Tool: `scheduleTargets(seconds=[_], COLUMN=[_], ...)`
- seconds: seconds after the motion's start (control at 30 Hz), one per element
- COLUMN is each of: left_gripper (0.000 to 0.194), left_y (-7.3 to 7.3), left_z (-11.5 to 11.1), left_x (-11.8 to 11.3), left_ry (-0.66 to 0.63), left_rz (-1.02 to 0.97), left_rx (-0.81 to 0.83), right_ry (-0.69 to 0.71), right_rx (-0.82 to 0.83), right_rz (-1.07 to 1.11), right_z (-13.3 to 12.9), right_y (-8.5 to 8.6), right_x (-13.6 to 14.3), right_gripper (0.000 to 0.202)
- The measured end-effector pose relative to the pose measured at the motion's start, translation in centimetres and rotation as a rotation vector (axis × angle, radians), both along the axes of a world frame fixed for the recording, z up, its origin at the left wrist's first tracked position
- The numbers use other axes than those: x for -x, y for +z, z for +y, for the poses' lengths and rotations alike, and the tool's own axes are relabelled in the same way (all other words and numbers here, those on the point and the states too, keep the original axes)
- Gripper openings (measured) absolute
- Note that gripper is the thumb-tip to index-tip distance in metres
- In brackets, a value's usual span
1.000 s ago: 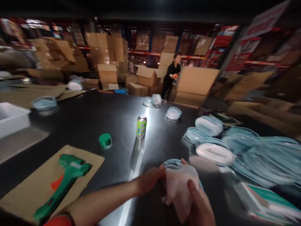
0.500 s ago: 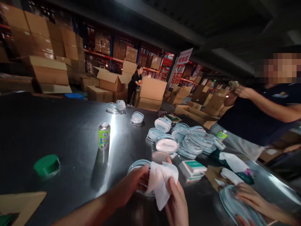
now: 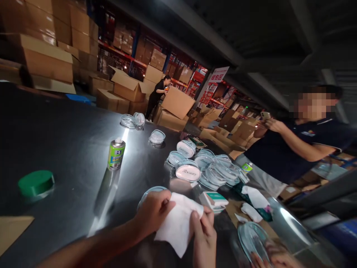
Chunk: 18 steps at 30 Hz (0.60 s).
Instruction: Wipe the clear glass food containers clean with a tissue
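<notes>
- Head view: a white cloth (image 3: 177,223) is pinched between the left hand (image 3: 152,212) and the right hand (image 3: 203,234), near the desk (image 3: 69,134) edge.
- A clear round lid (image 3: 147,193) is pressed under the left hand, just left of the cloth.
- A spray can (image 3: 116,154) stands farther left.

**A:** What shows of the person wearing the camera?

**B:** Two bare hands and one forearm. The left hand (image 3: 152,212) comes with a long stretch of forearm that runs off the lower left edge of the view, and no sleeve, watch or band covers it anywhere in view.

**A:** And the other side?

**B:** The right hand (image 3: 205,238) enters from the bottom edge, cut off near the wrist, so no cuff shows there.

**A:** Gloves, rings?

**B:** No gloves. The fingers (image 3: 196,223) look bare, with short nails; the light is too dim to make out any ring.
</notes>
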<state>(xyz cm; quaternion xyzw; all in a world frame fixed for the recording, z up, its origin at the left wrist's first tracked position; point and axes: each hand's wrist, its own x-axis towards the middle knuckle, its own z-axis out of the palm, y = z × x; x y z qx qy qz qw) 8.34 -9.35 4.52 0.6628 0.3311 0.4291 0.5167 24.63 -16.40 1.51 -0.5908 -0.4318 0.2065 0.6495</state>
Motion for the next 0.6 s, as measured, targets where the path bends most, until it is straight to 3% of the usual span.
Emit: scheduleTargets(seconds=[0.07, 0.13, 0.43, 0.5, 0.6], left_gripper=[0.031, 0.033, 0.027, 0.034, 0.033], left_y=[-0.12, -0.13, -0.76, -0.82, -0.68], left_z=[0.07, 0.14, 0.62, 0.68, 0.88], left_x=[0.30, 0.48, 0.27, 0.26, 0.41], left_ry=[0.041, 0.033, -0.287, -0.363, -0.358], left_rz=[0.029, 0.036, -0.197, -0.240, -0.258], left_rx=[-0.011, 0.015, 0.391, 0.422, 0.367], right_ry=[0.020, 0.109, 0.208, 0.239, 0.290], right_rx=[0.026, 0.074, 0.197, 0.199, 0.183], right_rz=[-0.109, -0.078, 0.291, 0.363, 0.435], right_z=[-0.10, -0.14, 0.07, 0.06, 0.02], right_y=[0.36, 0.64, 0.53, 0.71, 1.03], right_x=[-0.16, -0.25, -0.12, 0.02, 0.10], right_gripper=[0.034, 0.031, 0.045, 0.045, 0.042])
